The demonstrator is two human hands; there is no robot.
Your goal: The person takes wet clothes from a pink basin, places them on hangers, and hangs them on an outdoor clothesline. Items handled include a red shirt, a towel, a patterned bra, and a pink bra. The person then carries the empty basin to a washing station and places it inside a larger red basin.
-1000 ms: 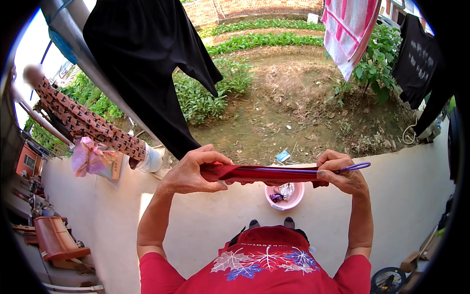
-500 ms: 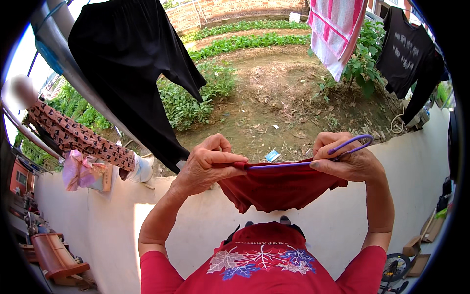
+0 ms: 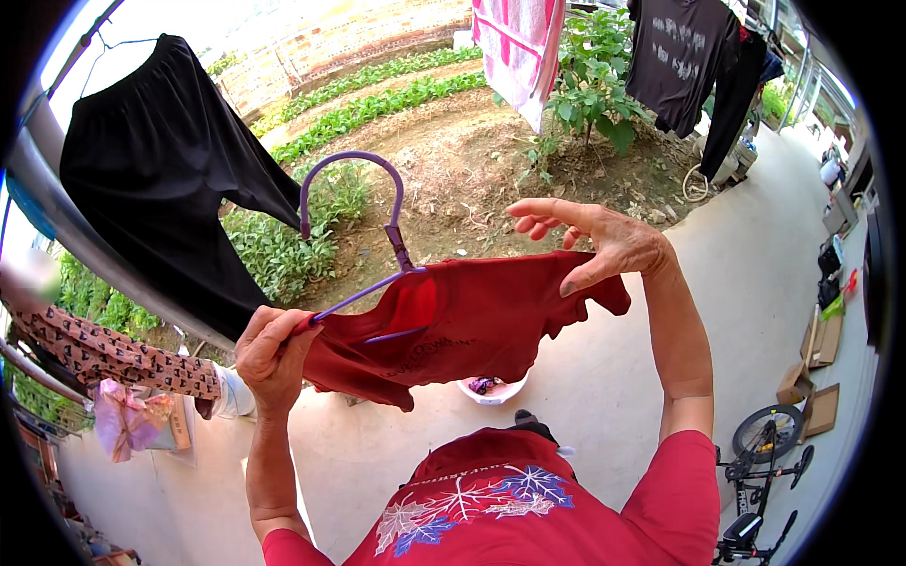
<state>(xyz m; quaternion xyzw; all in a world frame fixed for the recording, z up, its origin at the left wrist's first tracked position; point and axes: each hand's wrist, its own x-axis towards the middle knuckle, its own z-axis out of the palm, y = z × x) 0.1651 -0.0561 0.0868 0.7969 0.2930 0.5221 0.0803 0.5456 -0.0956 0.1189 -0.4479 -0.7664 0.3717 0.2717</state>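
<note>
Above the pink basin (image 3: 491,389), the left hand (image 3: 272,351) is pinching the purple hanger (image 3: 377,236) and red garment (image 3: 472,325); the right hand (image 3: 604,247) is gripping the cloth's far edge; keeping it taut should ease threading.

Hands (image 3: 274,354) holding red garment (image 3: 472,325), purple hanger (image 3: 377,236)

Your left hand (image 3: 274,349) grips matt red cloth, a garment (image 3: 472,321), soft and creased. The purple hanger (image 3: 377,203) looks like smooth plastic, slightly glossy. The black trousers (image 3: 160,208) are matt cloth. The concrete floor (image 3: 604,377) is pale and rough.
</note>
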